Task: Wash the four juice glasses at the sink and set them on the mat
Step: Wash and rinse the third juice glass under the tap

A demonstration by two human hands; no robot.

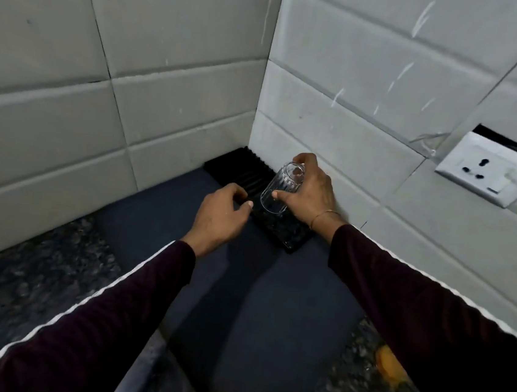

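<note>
A clear ribbed juice glass is held upside down and tilted, with its mouth low over the black ridged mat in the wall corner. My right hand grips the glass, thumb on its side and fingers round its base. My left hand is just left of the glass at the mat's near edge. Its fingers are curled and its thumb tip sits by the mat; I cannot tell whether it holds the edge. No other glass and no sink are in view.
The mat lies on a dark blue cloth spread over a speckled granite counter. White tiled walls meet in the corner behind it. A white wall socket is on the right wall. An orange patch shows at the lower right.
</note>
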